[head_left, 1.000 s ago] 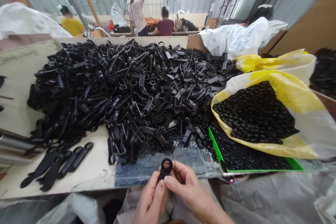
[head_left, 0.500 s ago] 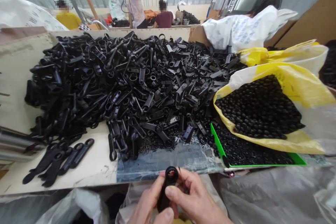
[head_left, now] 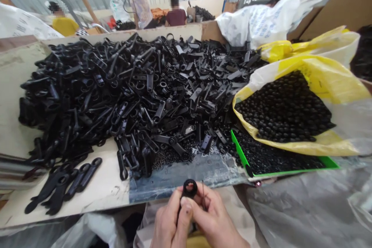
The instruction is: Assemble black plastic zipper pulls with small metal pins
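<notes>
Closer together than half a second back: both hands have bunched up, and less of the black plastic pull (head_left: 189, 188) shows, only its ring end above the fingertips.

Left edge of table (head_left: 101, 192): a short row of loose pulls (head_left: 65, 184) lying flat, apart from the main heap. Behind and across the middle, a big heap of black pulls (head_left: 130, 89), tangled.

Low centre, off the table's near edge: left hand (head_left: 167, 224), grip closed narrow on the pull's shank, thumb pressed along it. Pull stands roughly upright, ring uppermost, pinched between the two hands. Right hand (head_left: 213, 221) touches the left, its grip also closed on the pull just under the ring; a thin dark wire-like bit (head_left: 202, 198) sticks up by its fingers, too fine to identify.

Beyond the hands: grey-blue sheet (head_left: 197, 172) with small metal bits (head_left: 171, 155) at the heap's foot.

Right: green tray (head_left: 238, 154) of tiny black pieces, overlapped by a yellow bag (head_left: 328, 85) holding black beads (head_left: 285, 108).
</notes>
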`<state>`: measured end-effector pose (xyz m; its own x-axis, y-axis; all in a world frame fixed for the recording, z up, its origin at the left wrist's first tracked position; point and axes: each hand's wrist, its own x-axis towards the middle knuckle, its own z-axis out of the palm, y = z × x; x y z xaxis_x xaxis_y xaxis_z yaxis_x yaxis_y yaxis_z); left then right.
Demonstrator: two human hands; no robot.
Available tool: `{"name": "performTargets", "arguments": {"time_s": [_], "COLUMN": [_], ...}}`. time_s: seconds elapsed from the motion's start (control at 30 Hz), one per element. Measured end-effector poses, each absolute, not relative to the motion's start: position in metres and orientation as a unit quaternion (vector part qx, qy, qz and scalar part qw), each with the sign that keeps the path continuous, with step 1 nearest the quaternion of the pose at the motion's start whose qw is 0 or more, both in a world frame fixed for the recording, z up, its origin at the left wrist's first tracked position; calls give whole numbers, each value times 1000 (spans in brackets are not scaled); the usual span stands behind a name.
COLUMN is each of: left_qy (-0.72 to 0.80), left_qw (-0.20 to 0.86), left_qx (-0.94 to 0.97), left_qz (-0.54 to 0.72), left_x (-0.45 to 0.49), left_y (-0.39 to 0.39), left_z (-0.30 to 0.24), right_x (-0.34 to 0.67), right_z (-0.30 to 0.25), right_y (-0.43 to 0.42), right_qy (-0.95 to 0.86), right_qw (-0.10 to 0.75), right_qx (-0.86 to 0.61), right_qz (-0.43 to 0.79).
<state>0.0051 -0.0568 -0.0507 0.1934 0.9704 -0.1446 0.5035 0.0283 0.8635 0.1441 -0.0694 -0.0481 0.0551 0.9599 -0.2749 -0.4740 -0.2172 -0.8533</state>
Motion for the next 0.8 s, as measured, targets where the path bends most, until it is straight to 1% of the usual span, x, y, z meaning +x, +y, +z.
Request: {"name": "performTargets", "arguments": {"time_s": [0.1, 0.27, 0.37, 0.5, 0.67, 0.73, 0.8], "left_qy": [571, 499, 464, 469, 511, 529, 539], "left_qw": [450, 536, 576, 514, 465, 456, 449], "left_qx": [633, 637, 627, 662, 656, 647, 647], "left_qz": [264, 242, 245, 278, 304, 307, 299], "left_x": [5, 2, 3, 8, 8, 5, -1], "left_y": [-50, -41, -42, -44, -47, -51, -56], "left_z": [-54, -45, -41, -46, -49, -47, -43], "right_x": [149, 174, 179, 170, 164, 168, 173], "right_z": [-45, -33, -29, -32, -36, -34, -28], "right_y": [-63, -53, -49, -47, -47, -48, -51], "right_qy": [-234, -273, -301, -319, -339, -340, -343], "right_qw": [580, 514, 500, 500, 524, 507, 462], "right_qx": [-417, -397, -396, -379, -431, -449, -455], "right_qz": [659, 710, 709, 711, 651, 653, 679]}}
